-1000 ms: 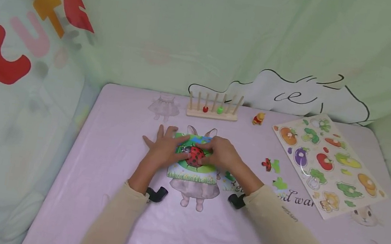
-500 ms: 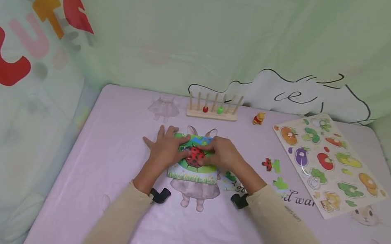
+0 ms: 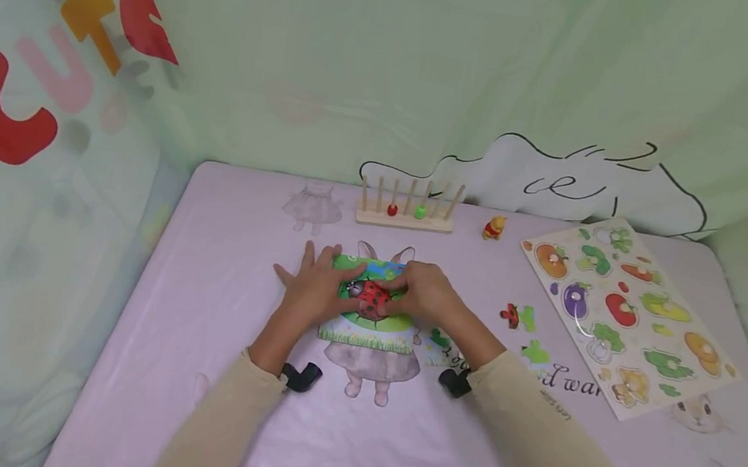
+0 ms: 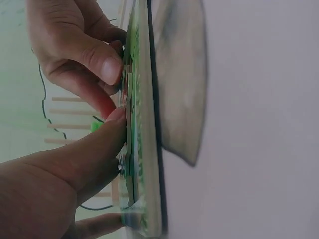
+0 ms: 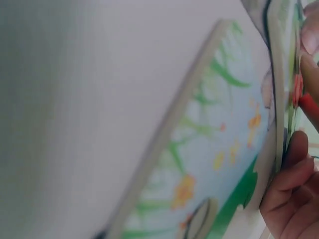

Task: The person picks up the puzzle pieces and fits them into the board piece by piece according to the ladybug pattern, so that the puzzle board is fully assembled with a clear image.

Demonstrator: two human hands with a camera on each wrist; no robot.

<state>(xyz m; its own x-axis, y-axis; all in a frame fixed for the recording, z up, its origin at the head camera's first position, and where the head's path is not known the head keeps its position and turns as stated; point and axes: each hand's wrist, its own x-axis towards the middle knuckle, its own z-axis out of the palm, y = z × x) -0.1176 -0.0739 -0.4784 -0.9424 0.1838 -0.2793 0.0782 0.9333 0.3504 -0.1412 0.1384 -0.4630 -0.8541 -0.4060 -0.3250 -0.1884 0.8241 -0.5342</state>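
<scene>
I see the ladybug board (image 3: 367,334) on the table (image 3: 343,453), the left hand (image 3: 317,289) at its left side, the right hand (image 3: 432,294) at its right. Behind the board stands the peg rack (image 3: 404,220); behind and right, the bear figurine (image 3: 494,227); right, loose pieces (image 3: 512,315); farther right, the vegetable board (image 3: 627,321). Just right, another flat piece (image 5: 209,129) seems partly hidden by the forearm (image 3: 520,422).

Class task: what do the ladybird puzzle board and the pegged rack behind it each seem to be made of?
Ladybird puzzle board: probably wood or fibreboard with a smooth-looking printed face; the left wrist view shows its plain, pale edge.
Pegged rack: likely bare wood, judging by its pale tan, matt look, though no grain is clear.
</scene>
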